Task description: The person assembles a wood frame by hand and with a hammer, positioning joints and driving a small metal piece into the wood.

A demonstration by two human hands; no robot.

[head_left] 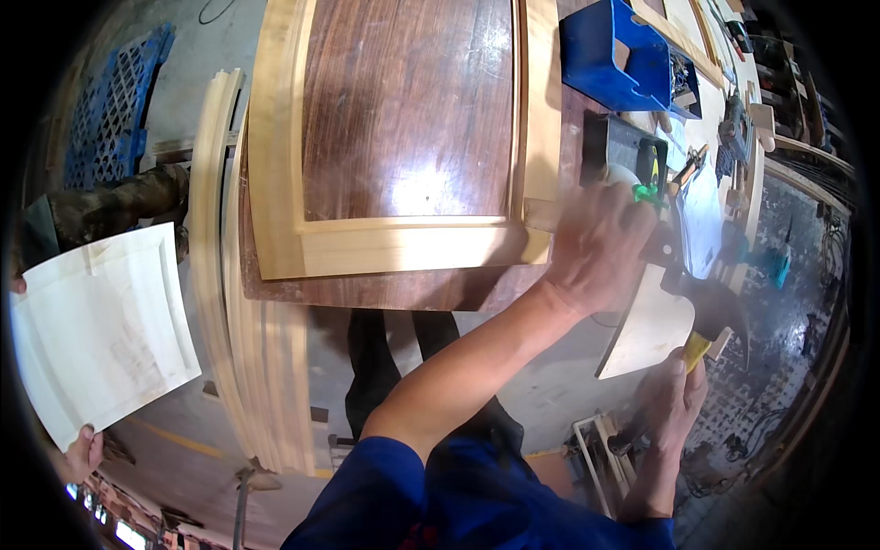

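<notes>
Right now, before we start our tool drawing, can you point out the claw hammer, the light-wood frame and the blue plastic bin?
Claw hammer [713, 307]: head view, on its dark head.
Light-wood frame [403, 247]: head view, on its near rail.
Blue plastic bin [587, 64]: head view, on its side wall.

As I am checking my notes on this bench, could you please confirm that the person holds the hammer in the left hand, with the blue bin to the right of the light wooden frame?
Not quite: the head view shows the hammer in the person's right hand, not the left hand. The blue bin is indeed right of the light wooden frame.
</notes>
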